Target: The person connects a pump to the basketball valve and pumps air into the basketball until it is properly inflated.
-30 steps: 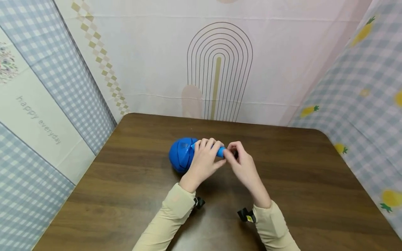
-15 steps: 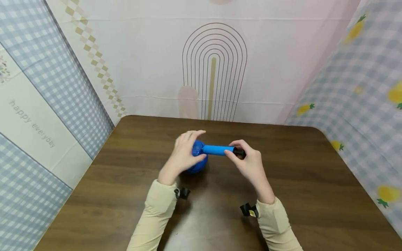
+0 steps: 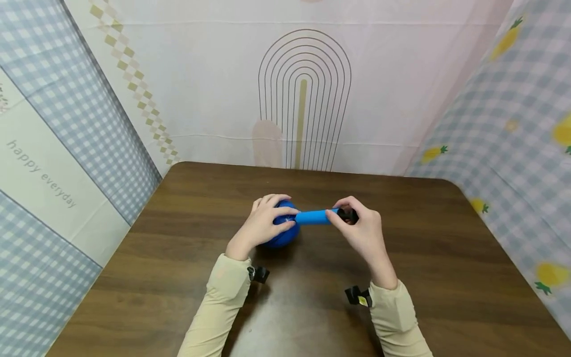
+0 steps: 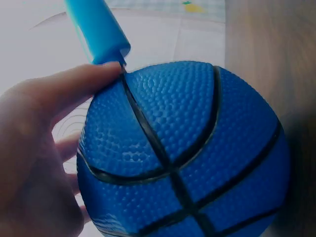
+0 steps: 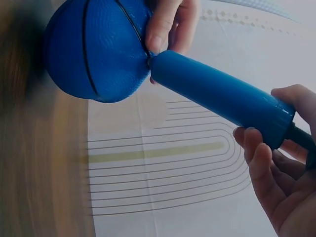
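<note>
A small blue basketball (image 3: 285, 239) with black seams sits low over the table, held in my left hand (image 3: 260, 224). The left fingers curl over its far side, and in the left wrist view the thumb presses by the black seam, close to the pump's tip. A blue hand pump (image 3: 314, 217) lies level to the right of the ball (image 4: 197, 143), its narrow end against the ball's side. The needle itself is mostly hidden. My right hand (image 3: 365, 232) pinches the pump's far end between thumb and fingers, next to the black handle (image 5: 300, 136).
A brown wooden table (image 3: 187, 277) with rounded far corners lies under both hands. Behind it hangs a pale cloth (image 3: 214, 89) with arch lines. Checked cloths (image 3: 486, 109) flank the table. Black cameras (image 3: 259, 274) are strapped to both wrists.
My left hand has gone from the pump's barrel to the ball, and its fingers have closed on it. The ball has come right. My right hand has moved right with the pump's end.
</note>
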`<state>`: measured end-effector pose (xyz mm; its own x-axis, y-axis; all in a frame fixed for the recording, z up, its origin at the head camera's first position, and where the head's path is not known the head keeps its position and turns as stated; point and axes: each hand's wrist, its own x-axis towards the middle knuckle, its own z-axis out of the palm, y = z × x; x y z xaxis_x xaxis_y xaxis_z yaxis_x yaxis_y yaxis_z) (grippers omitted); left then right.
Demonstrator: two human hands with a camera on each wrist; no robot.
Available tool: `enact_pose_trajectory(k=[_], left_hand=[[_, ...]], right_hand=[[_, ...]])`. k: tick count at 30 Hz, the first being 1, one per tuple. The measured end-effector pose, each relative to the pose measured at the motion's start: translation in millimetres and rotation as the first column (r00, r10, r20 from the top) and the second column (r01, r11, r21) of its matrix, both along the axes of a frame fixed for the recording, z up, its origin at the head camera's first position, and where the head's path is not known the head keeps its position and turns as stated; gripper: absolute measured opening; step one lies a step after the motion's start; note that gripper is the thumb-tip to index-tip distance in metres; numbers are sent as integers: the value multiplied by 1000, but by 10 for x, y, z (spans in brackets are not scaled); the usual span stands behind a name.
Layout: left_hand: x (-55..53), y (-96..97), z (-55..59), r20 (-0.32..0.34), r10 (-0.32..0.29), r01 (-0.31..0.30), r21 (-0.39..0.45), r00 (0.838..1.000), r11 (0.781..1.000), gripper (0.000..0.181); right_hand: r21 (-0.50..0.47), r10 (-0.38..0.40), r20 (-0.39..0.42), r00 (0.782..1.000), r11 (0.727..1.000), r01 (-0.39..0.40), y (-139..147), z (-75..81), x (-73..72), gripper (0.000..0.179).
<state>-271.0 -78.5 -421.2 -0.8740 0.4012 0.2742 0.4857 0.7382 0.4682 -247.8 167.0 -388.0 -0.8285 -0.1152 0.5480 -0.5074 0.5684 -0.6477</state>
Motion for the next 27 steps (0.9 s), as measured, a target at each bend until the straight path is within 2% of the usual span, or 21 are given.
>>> enact_pose_trajectory(k=[4,11,17,27], left_hand=[[1,57,-20,-39,-2,3,27,999,1000,20],[12,156,-54,-64,85,-80,76,994,994,14],[2,222,-113,-110,156,-144,109,982,984,13],[-39,271,-181,-137,206,-176,203,969,963,11]], right_hand=[[-5,-9,-37,999,1000,8,33,13,-10,16],[19,-9,-48,999,1000,10,66,10,-22,14],[57,-18,-82,996,998,23,58,37,-5,14],[96,-36,-164,986,994,53,49,51,28,15]])
